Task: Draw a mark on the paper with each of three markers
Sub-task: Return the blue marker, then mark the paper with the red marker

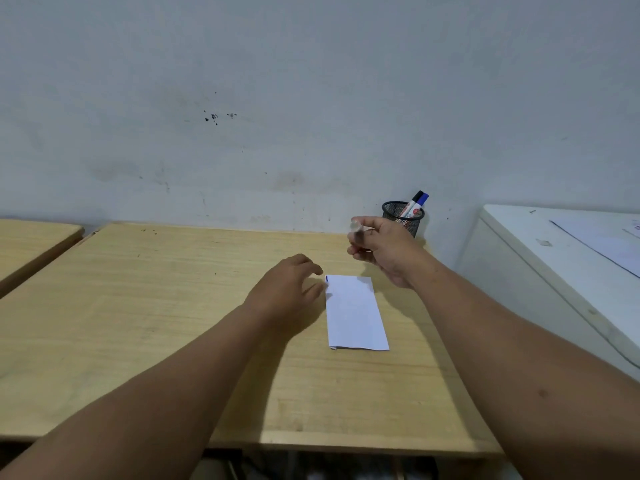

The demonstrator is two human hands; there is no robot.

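Head view. A folded white paper [355, 313] lies on a light wooden desk [138, 323], a short blue mark [327, 278] at its far left corner. The left hand [289, 289] rests beside the paper, fingers spread. The right hand [384, 249], raised, grips a blurred marker [356, 230]. Behind it, a black mesh pen cup [403, 218] holds two markers [415, 204].

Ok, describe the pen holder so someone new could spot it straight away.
Follow the wooden table to its far right corner, against the wall. The pen holder stands there: a black mesh cup with two markers poking out, the only container on the table.
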